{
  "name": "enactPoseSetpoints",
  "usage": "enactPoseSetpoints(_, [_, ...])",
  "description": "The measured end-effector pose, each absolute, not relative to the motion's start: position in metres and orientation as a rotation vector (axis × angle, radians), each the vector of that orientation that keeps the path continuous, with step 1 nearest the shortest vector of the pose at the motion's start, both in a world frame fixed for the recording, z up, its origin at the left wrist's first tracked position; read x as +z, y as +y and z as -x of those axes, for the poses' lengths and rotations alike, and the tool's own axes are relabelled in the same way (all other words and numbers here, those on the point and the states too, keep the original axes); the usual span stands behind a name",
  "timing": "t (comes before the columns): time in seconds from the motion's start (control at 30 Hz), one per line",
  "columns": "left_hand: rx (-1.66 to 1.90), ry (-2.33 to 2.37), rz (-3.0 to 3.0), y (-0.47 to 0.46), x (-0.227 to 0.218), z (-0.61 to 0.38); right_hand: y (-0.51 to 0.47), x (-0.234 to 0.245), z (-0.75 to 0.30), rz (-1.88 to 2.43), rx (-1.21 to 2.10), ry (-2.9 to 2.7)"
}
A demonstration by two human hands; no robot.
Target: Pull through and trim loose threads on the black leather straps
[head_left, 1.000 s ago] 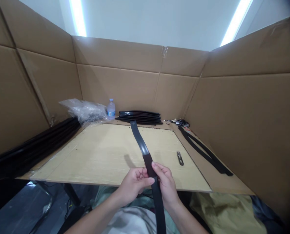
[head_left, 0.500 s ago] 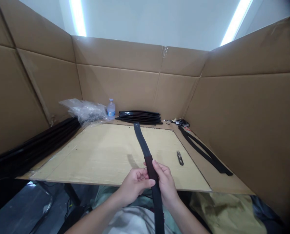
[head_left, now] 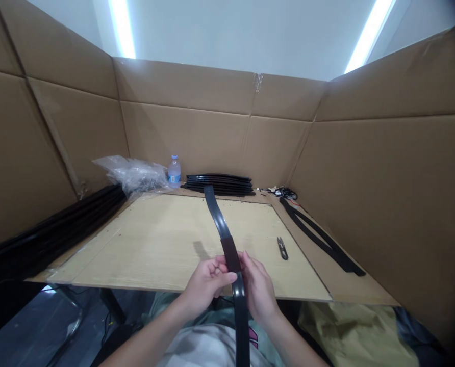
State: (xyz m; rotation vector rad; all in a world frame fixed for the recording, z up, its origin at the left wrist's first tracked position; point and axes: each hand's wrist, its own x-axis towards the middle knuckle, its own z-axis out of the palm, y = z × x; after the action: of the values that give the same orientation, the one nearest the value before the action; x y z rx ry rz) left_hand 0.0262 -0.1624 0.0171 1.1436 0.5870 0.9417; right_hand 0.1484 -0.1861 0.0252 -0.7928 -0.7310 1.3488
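Note:
A long, glossy black strip [head_left: 217, 216] runs from the far part of the board down towards my body, its far end bent to the left. Around its middle sits a dark brown sleeve [head_left: 231, 254]. My left hand [head_left: 208, 285] grips the strip just below the sleeve, thumb on top and fingers curled underneath. From the other side my right hand [head_left: 260, 288] closes on the strip's edge by the sleeve, its fingers partly hidden behind it. Small black thread snips [head_left: 282, 248] lie on the pale board [head_left: 154, 239] to the right.
Stacked black strips [head_left: 218, 184] lie at the back, beside a water bottle [head_left: 174, 172] and clear plastic bags [head_left: 135, 176]. More dark strips [head_left: 55, 227] fill the left edge. Black bands [head_left: 323, 239] rest on the right. Cardboard walls [head_left: 212, 132] stand around the table.
The strip has shifted slightly to the left and its far end points higher. A bare glossy stretch now shows below the sleeve, near my left thumb.

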Motion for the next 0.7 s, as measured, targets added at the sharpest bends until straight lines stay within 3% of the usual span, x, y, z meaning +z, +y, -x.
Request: enactPoseSetpoints(0.7, [1.007, 0.663, -1.129, -0.1580, 0.0197, -0.0197, -0.1835, 0.0195, -0.1501, 0.869, 1.389, -0.843])
